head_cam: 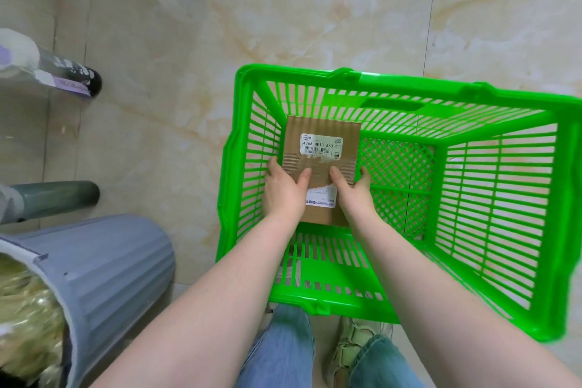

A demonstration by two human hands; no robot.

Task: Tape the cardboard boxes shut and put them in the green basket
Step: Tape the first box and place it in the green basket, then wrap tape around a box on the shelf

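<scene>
A brown cardboard box (321, 142) with a white shipping label on top is held inside the green basket (491, 173), at its left end. My left hand (285, 189) grips the box's left side with the thumb laid on top. My right hand (352, 189) grips the right side the same way. Part of the box's top skin is torn, and bare corrugation shows. Whether the box touches the basket's bottom I cannot tell. The rest of the basket holds nothing.
The basket stands on a pale marble-look tiled floor (189, 57). A grey ribbed bin (104, 274) with yellowish filling stands at the lower left. Dark table legs (56, 198) and a glass table edge are at the left. My jeans and shoes (349, 350) show below the basket.
</scene>
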